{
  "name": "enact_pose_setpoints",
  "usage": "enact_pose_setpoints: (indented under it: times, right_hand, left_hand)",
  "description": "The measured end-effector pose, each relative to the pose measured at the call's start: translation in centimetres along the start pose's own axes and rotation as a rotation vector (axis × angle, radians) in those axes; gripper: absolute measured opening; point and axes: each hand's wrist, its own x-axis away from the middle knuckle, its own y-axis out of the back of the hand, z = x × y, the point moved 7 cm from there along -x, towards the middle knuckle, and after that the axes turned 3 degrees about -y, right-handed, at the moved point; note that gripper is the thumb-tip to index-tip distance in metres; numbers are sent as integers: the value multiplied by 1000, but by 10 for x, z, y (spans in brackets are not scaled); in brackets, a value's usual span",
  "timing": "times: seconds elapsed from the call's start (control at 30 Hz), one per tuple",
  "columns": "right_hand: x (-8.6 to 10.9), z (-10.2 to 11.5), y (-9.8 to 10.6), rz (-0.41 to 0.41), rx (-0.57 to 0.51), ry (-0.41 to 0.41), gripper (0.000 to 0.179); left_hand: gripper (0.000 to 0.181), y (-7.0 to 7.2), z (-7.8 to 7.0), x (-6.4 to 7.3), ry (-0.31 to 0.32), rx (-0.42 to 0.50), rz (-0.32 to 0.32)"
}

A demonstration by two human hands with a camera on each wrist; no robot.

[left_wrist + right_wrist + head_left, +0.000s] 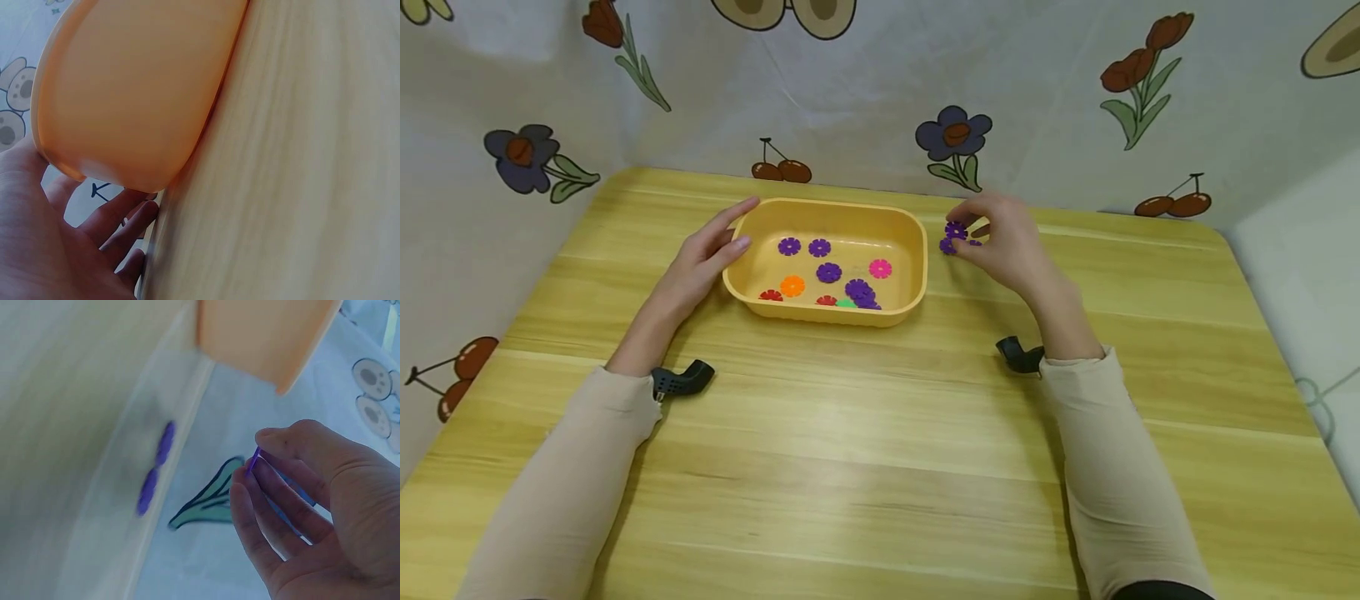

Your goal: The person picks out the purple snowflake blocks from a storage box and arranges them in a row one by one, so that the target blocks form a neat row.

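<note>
A yellow plastic basin (pixel 827 312) stands toward the back of the table, holding several toothed snowflake discs in purple, red, orange, pink and green. My left hand (pixel 700 262) holds the basin's left end, thumb over the rim and fingers around the outer wall. To the right of the basin, my right hand (pixel 1000 246) pinches a purple snowflake disc (pixel 252 464) edge-on between thumb and fingertips. Beneath that hand, two purple discs (pixel 165 444) lie flat on the table in the right wrist view, end to end near its back edge.
The light wooden table (pixel 820 467) meets a patterned cloth (pixel 850 100) along its back edge. Dark wrist-camera mounts (pixel 685 379) stick out from both sleeves.
</note>
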Motion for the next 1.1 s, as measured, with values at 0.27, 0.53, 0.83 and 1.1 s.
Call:
enact_pose_setpoints:
  times: [0.27,0.53,0.83,1.1]
  right_hand:
    - [17,-41,16,27,38,-125,25]
    - [22,-62,12,84,85,-205,24]
    - [22,-69,9,62,108,-230,22]
    - [21,-73,7,56,103,-241,24]
  left_hand:
    - [52,-1,0,0,5,3,-2]
    - [52,0,0,0,11,21,0]
    - [53,0,-2,-1,17,17,2]
    - [53,-2,-1,0,21,17,3]
